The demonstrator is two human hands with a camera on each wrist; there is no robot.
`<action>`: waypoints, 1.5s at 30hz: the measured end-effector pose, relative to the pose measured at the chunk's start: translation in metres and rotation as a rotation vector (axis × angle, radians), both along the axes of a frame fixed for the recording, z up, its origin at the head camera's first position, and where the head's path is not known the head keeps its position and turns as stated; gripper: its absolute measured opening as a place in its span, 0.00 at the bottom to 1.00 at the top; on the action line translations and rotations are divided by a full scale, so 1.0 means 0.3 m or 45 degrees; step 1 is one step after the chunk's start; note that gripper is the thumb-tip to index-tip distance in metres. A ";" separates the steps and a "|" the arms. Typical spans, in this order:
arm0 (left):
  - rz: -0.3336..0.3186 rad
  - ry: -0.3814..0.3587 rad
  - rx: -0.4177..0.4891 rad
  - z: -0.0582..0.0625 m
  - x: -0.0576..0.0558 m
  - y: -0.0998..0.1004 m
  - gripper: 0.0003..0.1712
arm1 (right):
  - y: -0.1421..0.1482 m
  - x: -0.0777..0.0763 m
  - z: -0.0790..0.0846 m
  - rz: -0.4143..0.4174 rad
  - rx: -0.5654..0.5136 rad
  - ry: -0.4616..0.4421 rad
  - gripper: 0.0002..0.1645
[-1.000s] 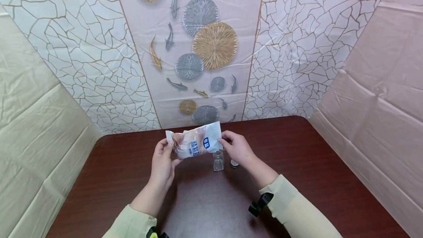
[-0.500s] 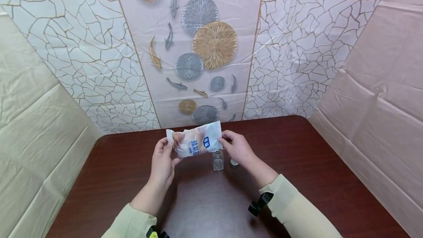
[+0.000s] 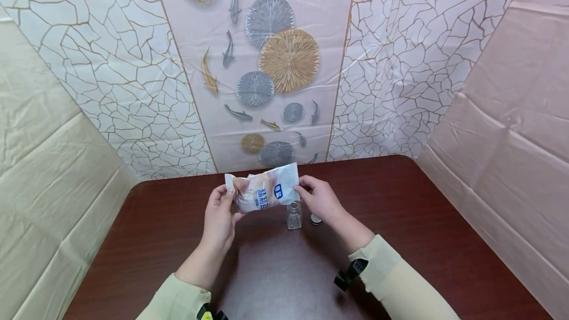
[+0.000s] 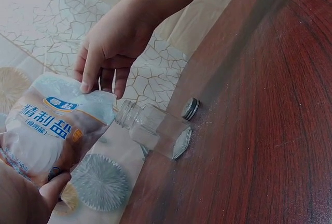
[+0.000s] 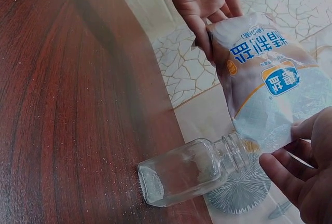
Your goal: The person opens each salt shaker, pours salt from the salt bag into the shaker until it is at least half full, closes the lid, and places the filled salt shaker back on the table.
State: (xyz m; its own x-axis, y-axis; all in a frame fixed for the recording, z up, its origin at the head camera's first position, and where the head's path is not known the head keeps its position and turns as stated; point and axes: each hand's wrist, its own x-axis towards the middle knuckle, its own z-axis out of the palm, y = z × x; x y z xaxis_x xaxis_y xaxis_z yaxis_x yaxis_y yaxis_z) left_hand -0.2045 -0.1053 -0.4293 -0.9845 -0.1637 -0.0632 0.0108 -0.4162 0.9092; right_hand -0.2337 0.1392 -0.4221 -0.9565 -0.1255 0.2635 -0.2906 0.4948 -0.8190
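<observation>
A printed plastic bag of salt is held tilted above the table, its right corner at the mouth of a small glass jar. My left hand grips the bulging left end, thumb on the front. With thumb and fingers, my right hand pinches the bag's right edge. The jar stands upright, and a shallow layer of white salt covers its bottom. In the left wrist view the bag's corner overlaps the jar's threaded neck. Beside the jar lies its round metal lid.
White grains are scattered over the dark red wooden table around the jar. A patterned cloth backdrop rises behind the table's far edge, with plain cloth sides left and right. Both forearms wear a wrist camera.
</observation>
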 end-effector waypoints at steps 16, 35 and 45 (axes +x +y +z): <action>-0.016 0.010 -0.044 0.004 -0.001 -0.004 0.11 | 0.000 0.002 0.001 -0.001 -0.010 0.008 0.05; -0.013 -0.006 -0.038 0.001 -0.001 -0.005 0.12 | 0.001 0.004 0.003 -0.001 0.005 0.005 0.04; -0.013 -0.008 -0.035 -0.001 -0.002 -0.004 0.11 | 0.003 0.004 0.001 -0.005 0.006 0.007 0.04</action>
